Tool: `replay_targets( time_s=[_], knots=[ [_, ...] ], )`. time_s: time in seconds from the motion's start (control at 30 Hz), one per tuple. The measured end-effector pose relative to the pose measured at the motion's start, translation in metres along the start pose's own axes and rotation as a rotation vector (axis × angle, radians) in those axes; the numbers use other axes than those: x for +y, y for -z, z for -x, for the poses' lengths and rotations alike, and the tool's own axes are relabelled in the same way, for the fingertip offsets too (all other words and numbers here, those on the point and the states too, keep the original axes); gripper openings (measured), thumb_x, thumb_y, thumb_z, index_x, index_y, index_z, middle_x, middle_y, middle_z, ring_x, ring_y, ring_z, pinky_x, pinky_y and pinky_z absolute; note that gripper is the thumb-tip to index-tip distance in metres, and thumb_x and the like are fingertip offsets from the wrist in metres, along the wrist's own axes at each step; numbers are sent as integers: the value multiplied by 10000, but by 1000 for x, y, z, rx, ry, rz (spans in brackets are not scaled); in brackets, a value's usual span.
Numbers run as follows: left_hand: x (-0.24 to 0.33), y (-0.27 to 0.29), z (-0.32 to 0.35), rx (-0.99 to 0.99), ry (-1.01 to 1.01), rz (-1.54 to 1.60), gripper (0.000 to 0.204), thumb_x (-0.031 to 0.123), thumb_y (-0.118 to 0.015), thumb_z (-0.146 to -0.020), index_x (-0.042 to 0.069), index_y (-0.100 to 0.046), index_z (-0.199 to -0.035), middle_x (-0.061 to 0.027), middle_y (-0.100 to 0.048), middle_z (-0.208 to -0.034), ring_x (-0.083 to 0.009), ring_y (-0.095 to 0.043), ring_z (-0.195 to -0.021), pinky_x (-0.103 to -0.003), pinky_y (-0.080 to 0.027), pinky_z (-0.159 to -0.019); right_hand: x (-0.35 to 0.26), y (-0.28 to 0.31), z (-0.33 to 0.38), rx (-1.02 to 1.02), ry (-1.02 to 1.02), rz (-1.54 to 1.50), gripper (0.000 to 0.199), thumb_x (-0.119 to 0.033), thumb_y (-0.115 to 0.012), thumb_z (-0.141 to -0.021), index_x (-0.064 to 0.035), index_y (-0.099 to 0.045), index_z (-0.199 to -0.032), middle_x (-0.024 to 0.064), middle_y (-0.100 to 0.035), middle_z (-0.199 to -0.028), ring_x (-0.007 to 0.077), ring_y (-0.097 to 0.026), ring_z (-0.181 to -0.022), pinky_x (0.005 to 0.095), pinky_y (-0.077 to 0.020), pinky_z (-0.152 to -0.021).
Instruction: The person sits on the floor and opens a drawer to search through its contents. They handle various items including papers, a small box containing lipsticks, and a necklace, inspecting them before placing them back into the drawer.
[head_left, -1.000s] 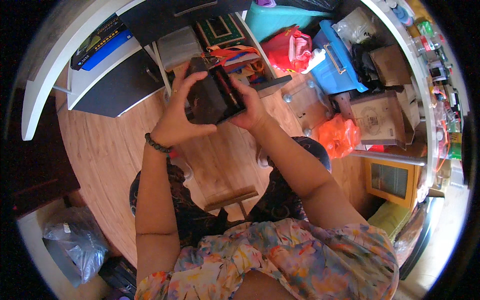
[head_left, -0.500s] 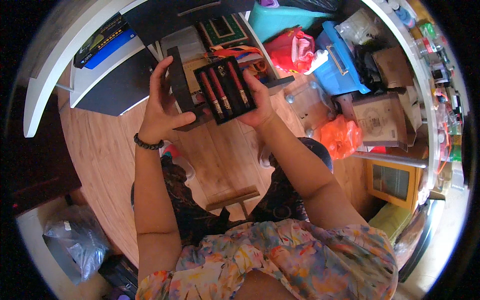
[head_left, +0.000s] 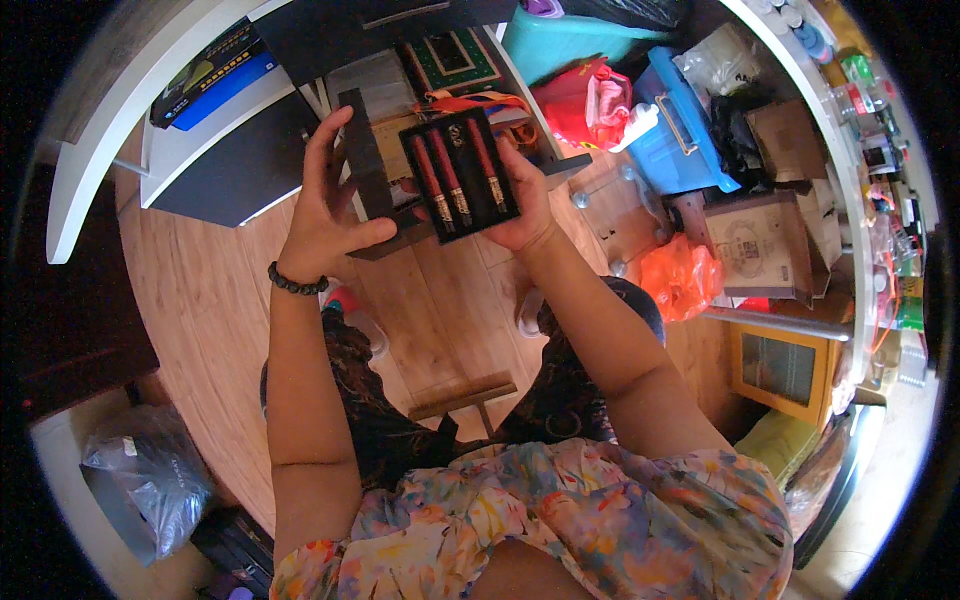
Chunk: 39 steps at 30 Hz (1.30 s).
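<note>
My right hand grips a shallow black box by its right side, over an open drawer. In its dark lining lie three slim red sticks with patterned gold-toned ends, and a small metallic piece sits near the top. My left hand, with a dark beaded bracelet at the wrist, spans a dark lid-like piece seen nearly edge-on, fingers at its far end and thumb at its near end. This piece stands just left of the box, apart from it.
The drawer holds a green-and-gold framed flat item and an orange ribbon. Right of it are a red bag, a blue bin, an orange plastic bag and a cardboard box. A dark cabinet stands left.
The black box has shifted slightly right in my right hand and turned a little more upright. My left hand has barely moved and keeps the dark piece.
</note>
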<state>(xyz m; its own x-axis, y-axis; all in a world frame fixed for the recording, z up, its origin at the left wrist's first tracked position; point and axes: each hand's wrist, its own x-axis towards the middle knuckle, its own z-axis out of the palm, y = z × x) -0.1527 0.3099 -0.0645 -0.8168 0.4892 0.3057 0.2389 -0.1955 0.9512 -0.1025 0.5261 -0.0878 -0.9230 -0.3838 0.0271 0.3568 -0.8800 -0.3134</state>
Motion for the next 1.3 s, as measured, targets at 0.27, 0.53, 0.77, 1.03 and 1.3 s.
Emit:
replay_targets(
  time_s=[0.27, 0.53, 0.77, 1.03, 1.3],
  knots=[
    [-1, 8, -4, 6, 42, -377, 1044, 258, -856, -519, 178, -294, -1396, -123, -244, -1443, -269, -298, -1314, -397, -283, -1058, -6, 9, -1, 57, 38, 45, 703, -497, -494, -852, -90, -298, -1391, 167, -377, -1382, 475, -393, -1205, 613, -345, -963],
    [-37, 11, -15, -9, 220, -1200, 912, 258, -796, -564, 335, -355, -1359, -175, -122, -1491, -480, -163, -1320, -533, -230, -1061, -21, 8, 10, 134, 146, 133, 684, -478, -492, -859, -69, -317, -1378, 179, -390, -1372, 415, -423, -1209, 583, -361, -970],
    [-91, -4, -37, 52, 372, -1421, 813, 410, -707, -681, 300, -327, -1391, -111, -145, -1501, -449, -148, -1340, -577, -193, -1056, -43, -12, 42, 79, 241, 259, 767, -530, -534, -811, -58, -318, -1376, 187, -386, -1371, 418, -402, -1224, 575, -373, -959],
    [-106, -12, -40, 139, 345, -1576, 648, 404, -619, -785, 188, -391, -1352, -116, -196, -1482, -410, -205, -1329, -635, -202, -1014, -44, -49, 137, 127, 444, 256, 818, -530, -603, -768, -51, -328, -1372, 194, -370, -1383, 392, -375, -1255, 560, -336, -992],
    [-71, -146, -5, -102, 9, -375, 449, 288, -538, -903, 85, -452, -1294, -96, -525, -1239, -268, -497, -1136, -397, -403, -952, -21, -41, 232, 377, 637, 133, 628, -476, -572, -823, -76, -446, -1291, 119, -531, -1251, 306, -525, -1113, 475, -400, -954]
  ],
)
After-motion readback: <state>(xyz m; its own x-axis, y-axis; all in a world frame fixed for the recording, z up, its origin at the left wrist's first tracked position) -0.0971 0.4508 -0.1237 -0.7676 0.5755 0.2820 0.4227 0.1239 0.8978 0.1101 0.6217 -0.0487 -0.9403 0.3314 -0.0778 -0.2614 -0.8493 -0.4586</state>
